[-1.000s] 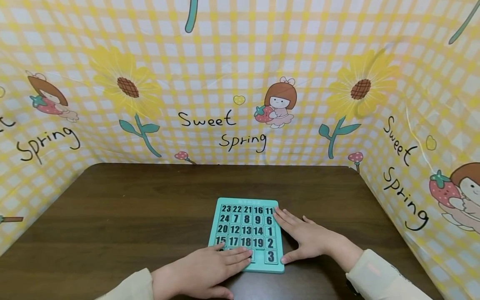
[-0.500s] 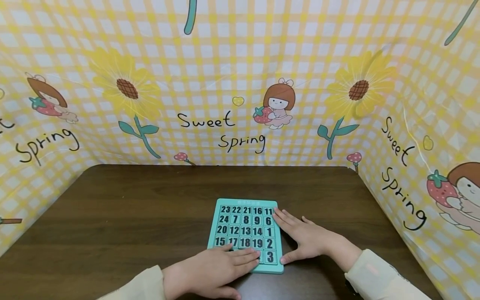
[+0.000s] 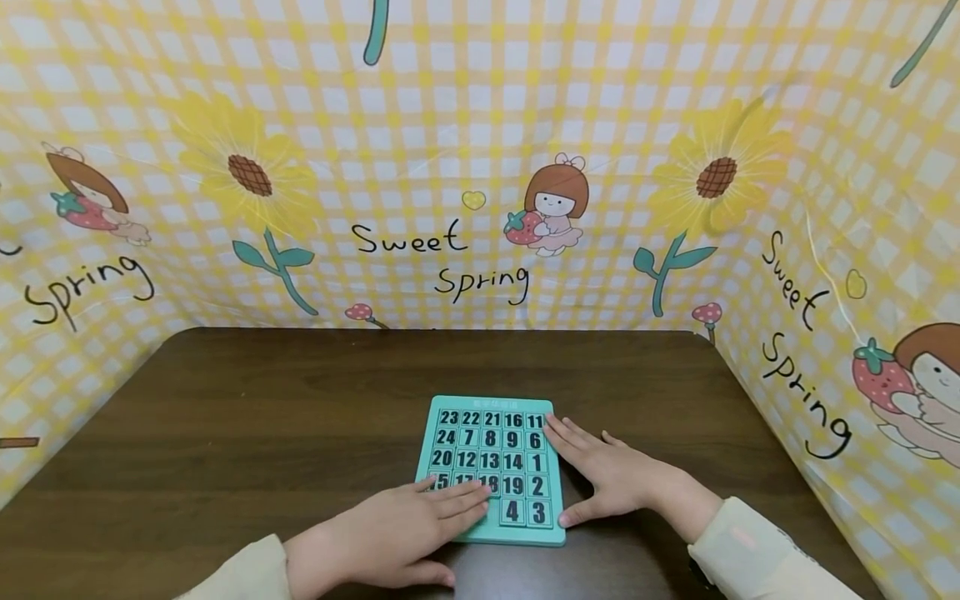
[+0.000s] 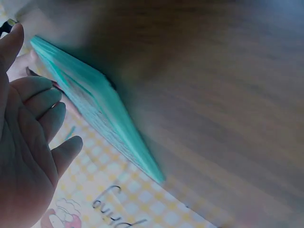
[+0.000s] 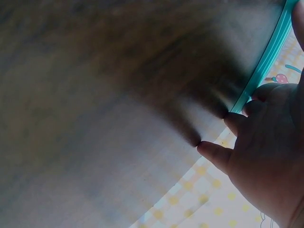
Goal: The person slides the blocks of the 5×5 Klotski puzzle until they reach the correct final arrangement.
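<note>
A turquoise number sliding puzzle point(image 3: 512, 461) lies on the dark wooden table, its black-numbered tiles facing up. My left hand point(image 3: 390, 529) reaches over its lower left part with straight fingers, the fingertips at the 18 tile. It covers the left end of the bottom row. The 4 tile point(image 3: 512, 512) sits beside the 3 tile point(image 3: 538, 512) in that row, with a bare slot left of the 4. My right hand point(image 3: 611, 477) rests along the right edge, thumb at the lower corner and fingers up by the 11. In the left wrist view the puzzle's side point(image 4: 114, 104) shows past the fingers.
The brown table point(image 3: 300, 400) stretches around the puzzle on all sides. A yellow checked cloth point(image 3: 420, 150) with flowers and "Sweet Spring" lettering hangs behind the table and along both sides.
My left hand slid right along the bottom row, then drew back left and slightly up. The 4 tile now stands against the 3, where a gap was. My right hand stayed put.
</note>
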Available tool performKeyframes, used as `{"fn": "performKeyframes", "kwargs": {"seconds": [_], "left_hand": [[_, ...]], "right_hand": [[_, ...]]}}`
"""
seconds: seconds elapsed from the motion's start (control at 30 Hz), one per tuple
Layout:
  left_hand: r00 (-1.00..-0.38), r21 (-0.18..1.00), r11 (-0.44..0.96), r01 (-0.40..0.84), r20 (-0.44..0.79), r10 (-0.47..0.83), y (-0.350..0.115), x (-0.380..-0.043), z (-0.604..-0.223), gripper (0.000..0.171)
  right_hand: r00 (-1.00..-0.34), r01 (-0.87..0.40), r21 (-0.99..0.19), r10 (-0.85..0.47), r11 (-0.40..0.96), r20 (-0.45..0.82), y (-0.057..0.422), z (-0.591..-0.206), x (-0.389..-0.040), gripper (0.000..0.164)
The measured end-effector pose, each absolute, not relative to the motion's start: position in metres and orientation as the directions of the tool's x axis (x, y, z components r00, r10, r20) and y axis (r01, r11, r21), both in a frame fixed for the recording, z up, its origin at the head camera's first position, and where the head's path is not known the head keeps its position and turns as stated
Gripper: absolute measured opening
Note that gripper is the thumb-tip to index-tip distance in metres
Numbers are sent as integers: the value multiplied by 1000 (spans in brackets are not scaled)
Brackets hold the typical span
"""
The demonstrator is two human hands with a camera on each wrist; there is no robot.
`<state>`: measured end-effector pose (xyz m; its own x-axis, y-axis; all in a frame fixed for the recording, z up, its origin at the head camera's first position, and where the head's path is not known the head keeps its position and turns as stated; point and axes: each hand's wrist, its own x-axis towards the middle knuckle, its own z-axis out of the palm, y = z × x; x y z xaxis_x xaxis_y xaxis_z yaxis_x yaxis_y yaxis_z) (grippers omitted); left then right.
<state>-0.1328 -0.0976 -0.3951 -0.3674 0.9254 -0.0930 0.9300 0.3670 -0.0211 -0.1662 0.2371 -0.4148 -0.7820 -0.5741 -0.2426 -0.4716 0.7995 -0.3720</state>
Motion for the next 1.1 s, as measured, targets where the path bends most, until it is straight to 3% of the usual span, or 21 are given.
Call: {"fn": "performKeyframes", "kwargs": {"seconds": [0.4, 1.1], "left_hand": [[-374, 65, 382, 922, -107, 921, -120, -130, -403, 72], [-344, 47, 350, 936, -104, 933, -99, -132, -402, 74]], "right_hand": [[-780, -469, -370, -573, 802, -252, 238, -415, -166, 115], [-786, -466, -366, -567, 805, -248, 237, -415, -166, 114]]}}
